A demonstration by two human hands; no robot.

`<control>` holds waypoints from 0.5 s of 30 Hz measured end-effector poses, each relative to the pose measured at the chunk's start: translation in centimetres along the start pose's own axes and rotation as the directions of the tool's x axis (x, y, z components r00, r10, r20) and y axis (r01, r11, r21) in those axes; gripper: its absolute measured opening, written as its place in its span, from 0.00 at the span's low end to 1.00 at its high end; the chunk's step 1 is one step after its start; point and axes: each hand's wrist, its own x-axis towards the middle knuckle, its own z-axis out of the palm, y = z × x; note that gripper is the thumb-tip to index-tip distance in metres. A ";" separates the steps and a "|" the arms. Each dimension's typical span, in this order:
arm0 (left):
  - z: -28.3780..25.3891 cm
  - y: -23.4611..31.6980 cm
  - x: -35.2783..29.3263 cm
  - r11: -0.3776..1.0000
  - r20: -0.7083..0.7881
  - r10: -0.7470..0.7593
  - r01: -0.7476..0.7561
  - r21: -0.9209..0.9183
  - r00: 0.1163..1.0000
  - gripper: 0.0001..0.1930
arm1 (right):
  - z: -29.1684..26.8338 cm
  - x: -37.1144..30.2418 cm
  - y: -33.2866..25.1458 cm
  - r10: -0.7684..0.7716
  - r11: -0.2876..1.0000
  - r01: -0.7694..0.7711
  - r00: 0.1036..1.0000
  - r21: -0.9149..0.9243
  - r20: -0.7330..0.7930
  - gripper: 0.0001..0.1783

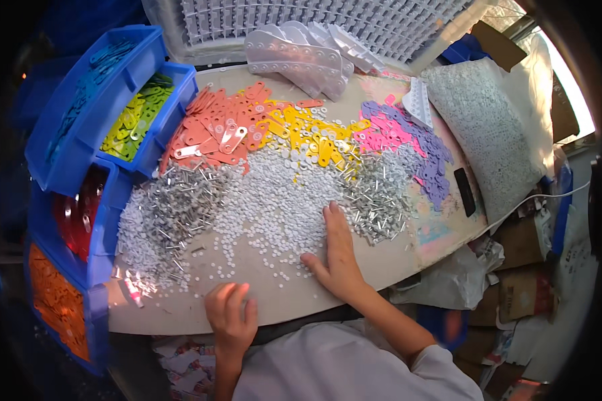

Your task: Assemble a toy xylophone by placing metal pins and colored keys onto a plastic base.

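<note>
My right hand (341,264) reaches over the table with its fingers stretched out. Its fingertips touch the right edge of a spread pile of small white discs (274,207), and nothing shows in its grip. At the table's near edge, my left hand (231,314) is held with curled fingers. Whatever those fingers may hold is hidden. Silvery metal pins lie in two heaps, one left (180,200) and one right (379,207) of the discs. Behind them are flat plastic tags with holes, in coral (224,123), yellow (301,127), pink (386,130) and purple (435,170).
Blue bins along the left hold blue (90,83), lime (137,120), red (80,214) and orange pieces (57,301). Clear plastic strips (301,57) lie before a white crate (314,20). A filled bag (491,123), a black bar (464,192) and a white cord (548,195) are at right.
</note>
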 end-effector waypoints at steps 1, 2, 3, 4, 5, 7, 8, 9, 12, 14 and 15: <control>0.6 0.5 -0.1 1.000 -0.004 -0.011 0.011 -0.014 1.000 0.12 | -0.5 -0.2 0.1 -0.017 1.000 0.017 1.000 0.026 -0.014 0.52; 1.0 0.6 0.1 0.998 0.024 0.030 -0.029 -0.047 0.999 0.13 | -0.9 -0.9 -0.1 -0.006 0.998 0.007 1.000 0.059 -0.022 0.52; 1.6 0.7 0.4 0.995 0.049 0.070 -0.066 -0.077 0.996 0.14 | -1.3 -1.9 0.0 -0.014 0.999 0.015 1.000 0.049 -0.014 0.52; 2.0 0.5 0.9 0.995 0.041 0.061 -0.058 -0.082 0.997 0.14 | -1.6 -3.2 0.2 -0.006 1.000 0.007 0.999 0.028 -0.047 0.50; 1.9 0.3 1.3 0.995 0.069 0.073 -0.067 -0.079 0.995 0.14 | -2.0 -4.8 0.3 0.001 1.000 0.000 0.997 0.013 -0.071 0.48; 2.3 0.5 2.3 0.994 0.100 0.075 -0.066 -0.086 0.992 0.14 | -3.6 -8.6 -0.1 0.100 0.994 -0.094 0.984 0.050 -0.147 0.37; 2.7 0.5 3.2 0.988 0.075 0.117 -0.108 -0.109 0.990 0.14 | -4.5 -10.3 -0.1 0.109 0.994 -0.109 0.970 0.014 -0.218 0.31; 3.0 0.3 3.8 0.981 0.053 0.160 -0.152 -0.123 0.986 0.14 | -5.0 -11.8 -0.2 0.118 0.992 -0.127 0.950 -0.012 -0.288 0.24; 3.6 0.6 5.2 0.982 0.089 0.160 -0.150 -0.111 0.983 0.11 | -5.7 -13.6 -0.1 0.189 0.976 -0.218 0.856 -0.005 -0.482 0.16; 3.5 1.1 5.9 0.987 0.206 0.145 -0.127 -0.099 0.968 0.09 | -4.9 -12.8 0.0 0.168 0.983 -0.186 0.862 0.010 -0.479 0.14; 3.3 1.3 6.2 0.985 0.206 0.161 -0.146 -0.088 0.965 0.09 | -4.5 -12.1 0.0 0.141 0.988 -0.155 0.871 0.008 -0.471 0.12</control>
